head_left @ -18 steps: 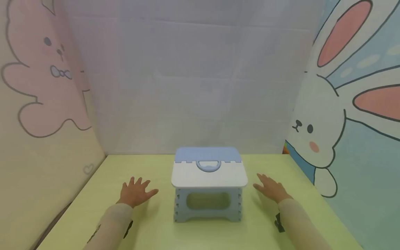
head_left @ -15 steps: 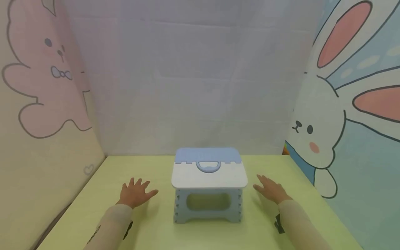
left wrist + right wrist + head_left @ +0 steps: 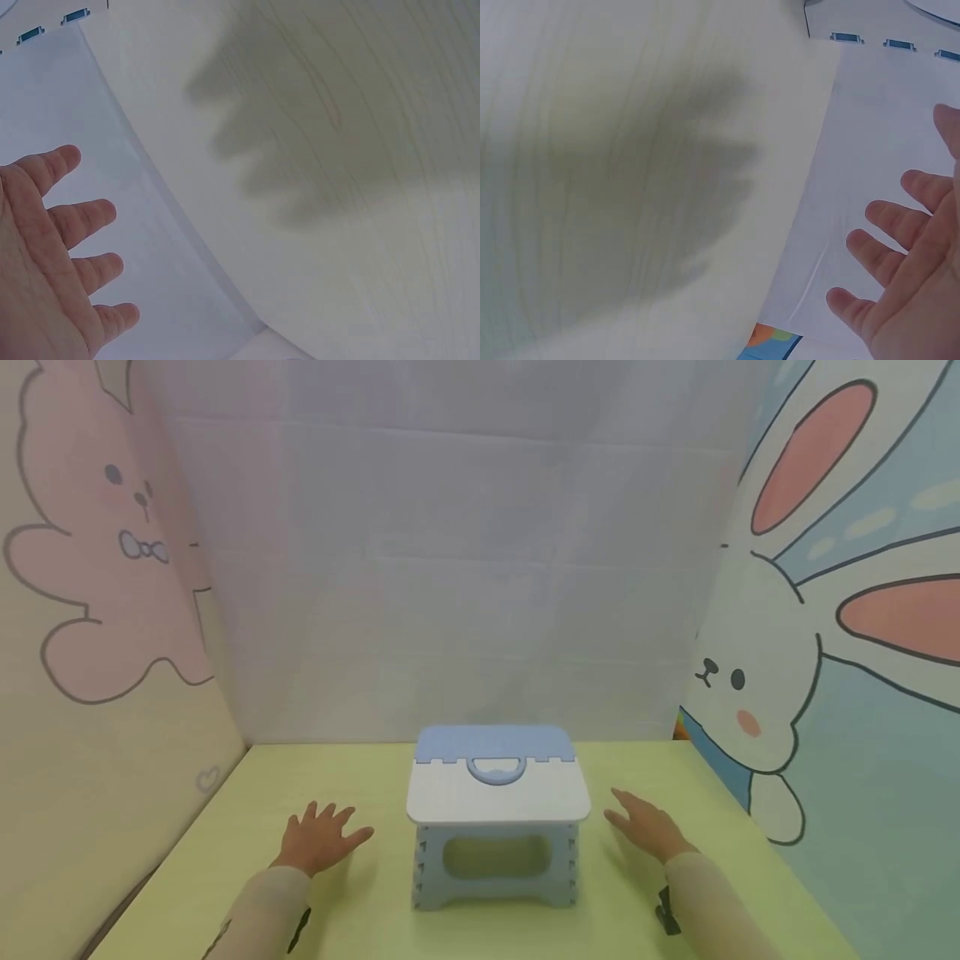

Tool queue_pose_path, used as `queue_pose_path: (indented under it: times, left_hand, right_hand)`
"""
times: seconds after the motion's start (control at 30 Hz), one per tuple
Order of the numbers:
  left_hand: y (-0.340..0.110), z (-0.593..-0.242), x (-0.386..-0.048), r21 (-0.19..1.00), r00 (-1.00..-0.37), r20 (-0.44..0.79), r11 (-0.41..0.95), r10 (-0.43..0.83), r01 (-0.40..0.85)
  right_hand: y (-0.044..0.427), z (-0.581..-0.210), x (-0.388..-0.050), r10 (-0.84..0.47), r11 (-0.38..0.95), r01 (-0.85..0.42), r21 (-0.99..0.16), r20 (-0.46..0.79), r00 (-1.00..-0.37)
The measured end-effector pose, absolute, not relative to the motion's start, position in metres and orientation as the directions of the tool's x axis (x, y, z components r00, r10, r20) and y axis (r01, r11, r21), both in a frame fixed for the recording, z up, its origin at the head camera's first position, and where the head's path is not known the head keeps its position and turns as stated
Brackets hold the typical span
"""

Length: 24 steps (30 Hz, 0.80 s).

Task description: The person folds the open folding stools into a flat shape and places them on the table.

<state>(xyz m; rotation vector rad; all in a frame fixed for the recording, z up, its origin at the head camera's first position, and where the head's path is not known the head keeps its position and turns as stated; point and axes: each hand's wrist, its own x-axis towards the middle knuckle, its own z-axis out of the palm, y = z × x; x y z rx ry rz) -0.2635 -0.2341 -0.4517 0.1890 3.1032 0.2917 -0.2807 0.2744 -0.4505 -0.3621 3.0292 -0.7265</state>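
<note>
A folding step stool with a blue and white top [image 3: 498,793] and a pale grey-blue front leg panel stands upright on the table, a blue loop handle across its top. To its left, apart from it, my left hand [image 3: 318,841] is held over the table with fingers spread, holding nothing. My right hand [image 3: 647,825] is held on the stool's right, fingers extended and also holding nothing. Both wrist views show the palms, the left hand [image 3: 45,262] and the right hand [image 3: 915,277], with spread fingers and their shadows on the table.
The yellow-green table [image 3: 360,927] extends around the stool. A pale sheet [image 3: 450,568] hangs behind it. Side walls carry a pink cartoon animal [image 3: 112,568] on the left and a white rabbit [image 3: 757,635] on the right.
The head view has shifted slightly, so the stool, hands and walls all appear a little lower in the picture. The hands keep nearly the same places beside the stool.
</note>
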Motion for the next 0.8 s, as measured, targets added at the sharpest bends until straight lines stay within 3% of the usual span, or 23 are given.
queue_pose_path:
  times: [0.4, 0.8]
  left_hand:
    - [-0.2355, -0.4506, -0.2634, 0.283, -0.992, -0.047, 0.954, 0.120, 0.102]
    - [-0.2382, -0.4543, -0.2666, 0.461, -0.990, -0.111, 0.887, 0.087, 0.026]
  right_hand:
    - [0.2750, -0.4526, -0.2814, -0.170, 0.770, -0.127, -0.625, -0.010, -0.985]
    - [0.2757, -0.4502, -0.2788, -0.151, 0.716, -0.110, -0.689, 0.001, -0.988]
